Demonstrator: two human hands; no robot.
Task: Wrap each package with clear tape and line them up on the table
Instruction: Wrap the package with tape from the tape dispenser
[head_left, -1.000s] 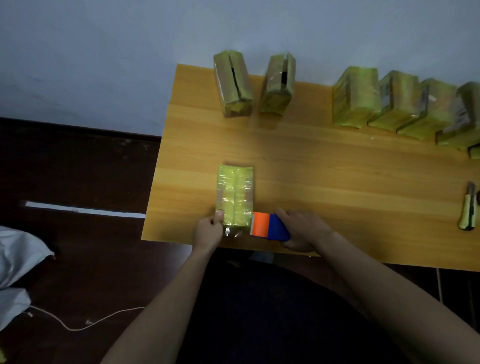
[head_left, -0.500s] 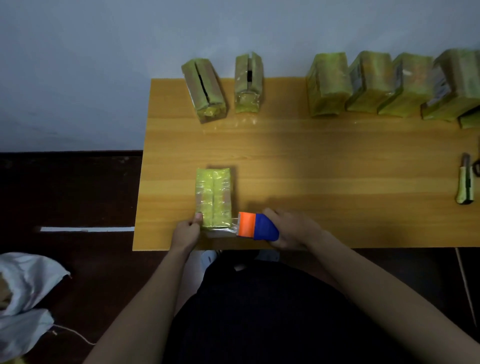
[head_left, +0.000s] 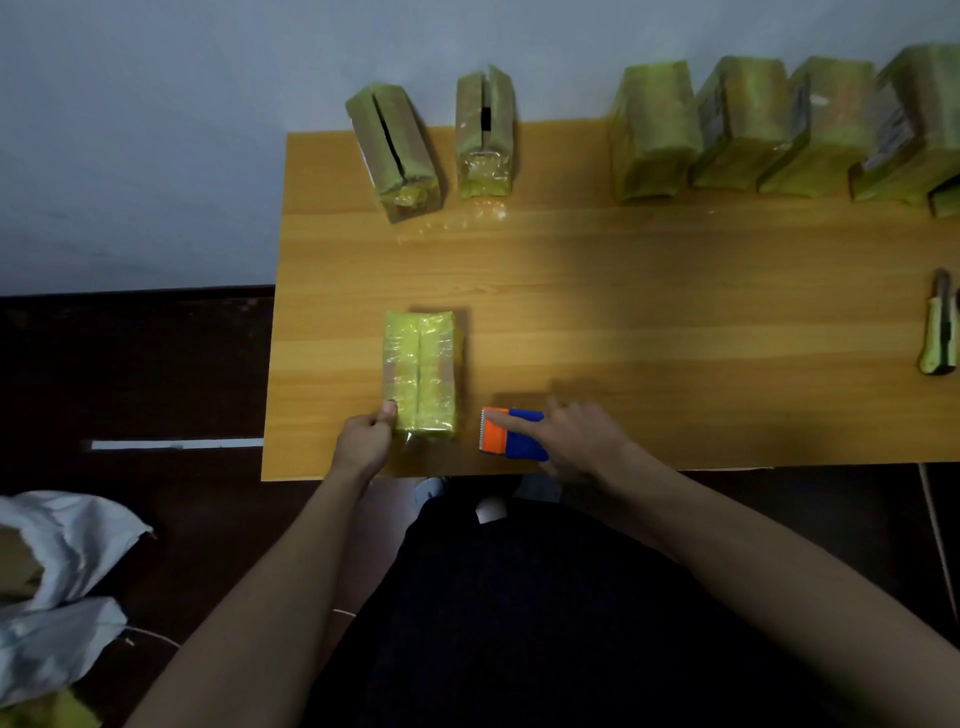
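A yellow-green package (head_left: 422, 375) wrapped in shiny clear tape lies flat near the front left of the wooden table (head_left: 623, 291). My left hand (head_left: 364, 441) pinches its near left corner with the thumb on top. My right hand (head_left: 574, 436) grips the blue and orange tape dispenser (head_left: 511, 433), which sits on the table a short gap to the right of the package, toothed orange edge facing it. Two packages (head_left: 397, 150) (head_left: 484, 136) stand at the back left. Several more packages (head_left: 654, 132) stand in a row at the back right.
A green utility knife (head_left: 939, 332) lies near the table's right edge. White bags (head_left: 62, 566) lie on the dark floor at the left. My dark-clothed lap sits below the table's front edge.
The tape dispenser has come away from the package's near end and moved right, leaving a gap. My left hand stays on the package's corner. The camera view shifted.
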